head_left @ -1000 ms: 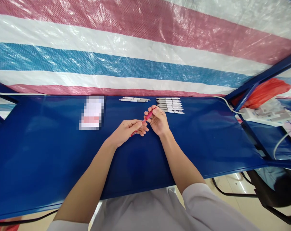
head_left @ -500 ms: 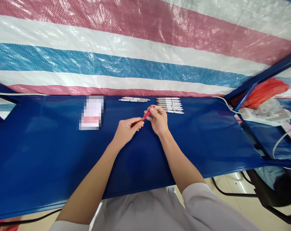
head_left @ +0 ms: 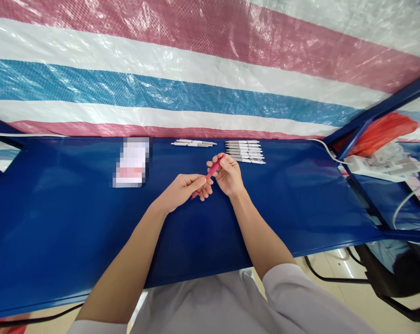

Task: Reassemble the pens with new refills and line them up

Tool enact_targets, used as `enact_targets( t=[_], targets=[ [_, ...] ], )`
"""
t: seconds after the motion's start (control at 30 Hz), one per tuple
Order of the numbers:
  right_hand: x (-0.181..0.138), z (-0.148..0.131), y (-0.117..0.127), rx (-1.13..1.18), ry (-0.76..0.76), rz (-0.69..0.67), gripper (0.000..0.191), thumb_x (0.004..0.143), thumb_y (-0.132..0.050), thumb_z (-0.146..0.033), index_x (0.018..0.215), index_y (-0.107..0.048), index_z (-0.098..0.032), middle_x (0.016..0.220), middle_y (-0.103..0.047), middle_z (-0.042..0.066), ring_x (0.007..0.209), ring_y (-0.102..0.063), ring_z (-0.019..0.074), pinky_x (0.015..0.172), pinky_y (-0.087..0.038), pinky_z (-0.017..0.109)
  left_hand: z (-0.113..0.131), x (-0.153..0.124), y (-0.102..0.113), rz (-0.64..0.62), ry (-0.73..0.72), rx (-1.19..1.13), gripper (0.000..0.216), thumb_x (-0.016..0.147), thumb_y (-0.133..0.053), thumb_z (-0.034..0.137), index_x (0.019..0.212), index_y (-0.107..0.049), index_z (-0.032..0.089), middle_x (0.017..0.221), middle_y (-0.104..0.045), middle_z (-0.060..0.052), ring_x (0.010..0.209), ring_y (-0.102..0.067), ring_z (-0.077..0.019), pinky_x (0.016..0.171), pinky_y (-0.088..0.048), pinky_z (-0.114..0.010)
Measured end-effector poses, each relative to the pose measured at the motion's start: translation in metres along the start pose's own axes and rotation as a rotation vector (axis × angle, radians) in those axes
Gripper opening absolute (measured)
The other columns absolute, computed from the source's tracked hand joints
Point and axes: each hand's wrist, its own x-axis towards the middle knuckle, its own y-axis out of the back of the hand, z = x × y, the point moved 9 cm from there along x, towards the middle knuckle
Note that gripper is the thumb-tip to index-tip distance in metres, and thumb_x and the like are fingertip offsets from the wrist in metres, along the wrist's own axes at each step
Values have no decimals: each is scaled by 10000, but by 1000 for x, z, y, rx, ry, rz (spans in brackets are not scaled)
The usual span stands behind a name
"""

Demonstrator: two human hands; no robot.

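Between my two hands, above the blue table [head_left: 283, 204], is a red pen [head_left: 215, 167] held at a slant. My right hand [head_left: 229, 175] pinches its upper part between thumb and fingers. The lower part is in the fingers of my left hand [head_left: 184, 191], and a red tip pokes out below them. Whether the pen is whole or in two parts cannot be made out under the fingers. Behind my right hand, several white and grey pens [head_left: 246, 149] lie side by side in a stack of rows. A smaller group of similar pens [head_left: 194, 143] lies to their left.
A blurred white and pink packet or sheet [head_left: 130, 162] lies on the table to the left. A striped plastic sheet [head_left: 196, 97] hangs behind the back edge. At right are a blue frame post [head_left: 359, 125], a white power strip [head_left: 373, 168] and a red bag [head_left: 384, 134].
My left hand has slid up along the red pen towards my right hand, and the pen's lower tip now shows beneath its fingers. My right hand has barely moved.
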Motion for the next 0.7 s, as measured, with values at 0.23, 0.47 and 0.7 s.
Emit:
enact_targets(
  t=[0.23,0.47,0.7],
  targets=[
    [3,1,9,0,34,54,224,664,-831,-317,781,-651,-252,749,-709,-57,701,-716,121,634,-623,237,0,4,2,62,-26,51,361,906,-581,474,832,-707,144,767,-702,-59,620,-618,-133,618,-508,-271],
    [4,-3,9,3,75,87,228,648,-840,-323,790,-680,-243,737,-715,-51,682,-712,115,583,-607,208,4,4,10,195,-108,205,327,904,-566,440,849,-714,153,730,-685,-31,607,-609,-135,639,-519,-275],
    [4,-2,12,-46,72,182,203,695,-806,-321,839,-689,-236,784,-735,-40,740,-728,120,634,-615,211,4,4,17,328,-169,377,293,917,-543,408,927,-730,182,759,-709,-8,636,-631,-138,678,-527,-257]
  ],
)
